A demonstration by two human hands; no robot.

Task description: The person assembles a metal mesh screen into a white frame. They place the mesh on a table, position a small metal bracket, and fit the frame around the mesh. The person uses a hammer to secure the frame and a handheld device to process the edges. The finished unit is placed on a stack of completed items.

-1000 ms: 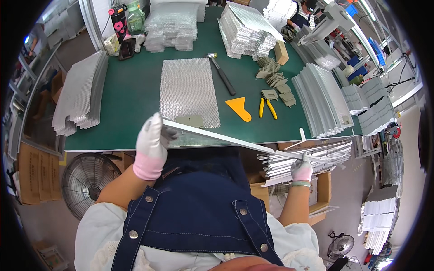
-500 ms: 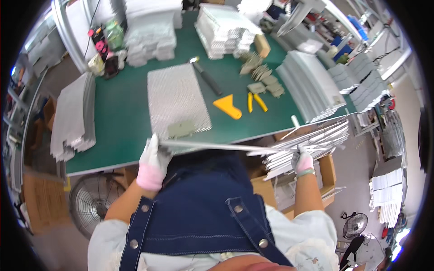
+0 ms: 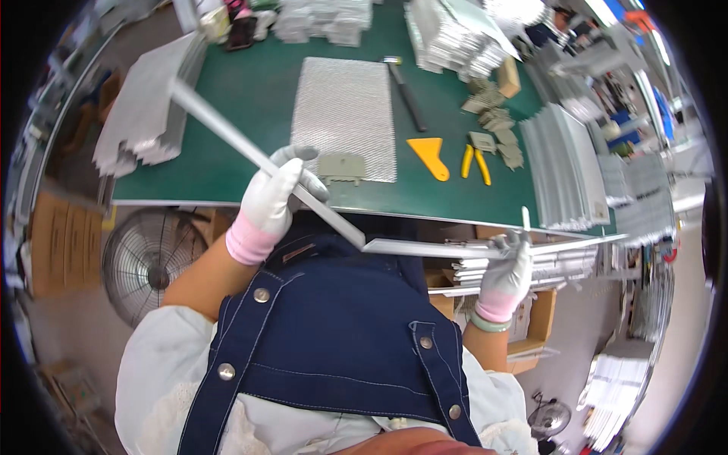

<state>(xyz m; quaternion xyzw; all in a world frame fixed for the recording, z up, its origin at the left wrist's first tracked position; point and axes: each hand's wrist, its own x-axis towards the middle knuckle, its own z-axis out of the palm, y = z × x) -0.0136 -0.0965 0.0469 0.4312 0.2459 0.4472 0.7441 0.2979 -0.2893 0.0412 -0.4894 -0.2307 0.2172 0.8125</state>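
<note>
My left hand (image 3: 269, 197), in a white glove with a pink cuff, is closed on a silver-white frame strip (image 3: 220, 125) that slants up to the left over the table. Closed on a second frame strip (image 3: 425, 249), my right hand (image 3: 509, 273) is gloved the same way, its strip running nearly level past the table's front edge. The inner ends of the strips meet or nearly meet in front of my apron; I cannot tell if they are joined. Beyond the left hand lies a silver mesh panel (image 3: 341, 106) with a grey-green plastic piece (image 3: 341, 167) on its near edge.
On the green table (image 3: 243, 83) lie a hammer (image 3: 409, 98), yellow scraper (image 3: 431, 158), yellow-handled pliers (image 3: 476, 163) and several grey-green pieces (image 3: 497, 121). Stacked panels stand left (image 3: 152, 106) and right (image 3: 565, 167). Below right is a cardboard box (image 3: 542, 318) near more strips; a fan (image 3: 155, 258) stands lower left.
Earlier one long, nearly level strip shape spanned both hands; now two strips show at an angle. The left hand has turned, its strip's far end rising leftward. The view has shifted too.
</note>
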